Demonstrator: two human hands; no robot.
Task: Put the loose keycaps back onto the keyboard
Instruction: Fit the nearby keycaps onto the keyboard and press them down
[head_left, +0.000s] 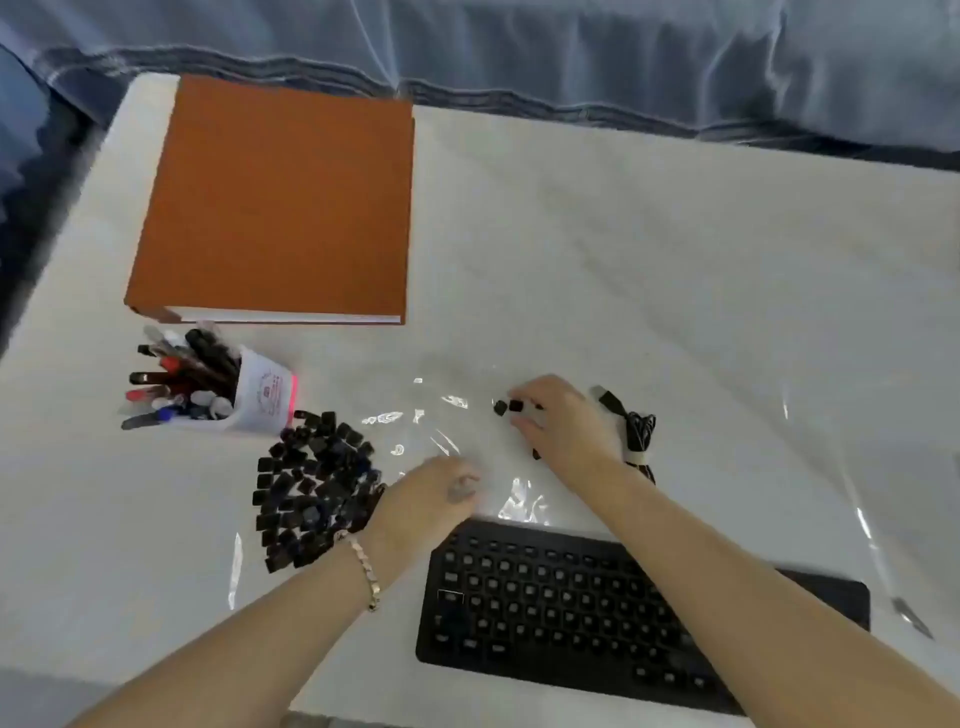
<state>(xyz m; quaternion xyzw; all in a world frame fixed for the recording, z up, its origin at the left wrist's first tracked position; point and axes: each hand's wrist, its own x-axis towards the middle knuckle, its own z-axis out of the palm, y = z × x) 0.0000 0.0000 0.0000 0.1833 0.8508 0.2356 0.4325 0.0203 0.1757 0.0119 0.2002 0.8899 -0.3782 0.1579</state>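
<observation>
Right forearm hides a chunk of the flat black keyboard (545, 597), and its near corner is cut off at 5 o'clock. Left hand (431, 493) is a motion-blurred smear, so can't tell its grip. The heap of loose black keycaps (311, 488) sits right at its 9 o'clock. Right hand (561, 426) has its fingers curled by two stray black keycaps (500, 408) at its 9 o'clock. Pinching or just touching? Can't tell.

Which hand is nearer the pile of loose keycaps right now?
Left. The left hand sits right beside the keycap pile, at its right edge; the right hand is farther right, next to the coiled cable.
</observation>
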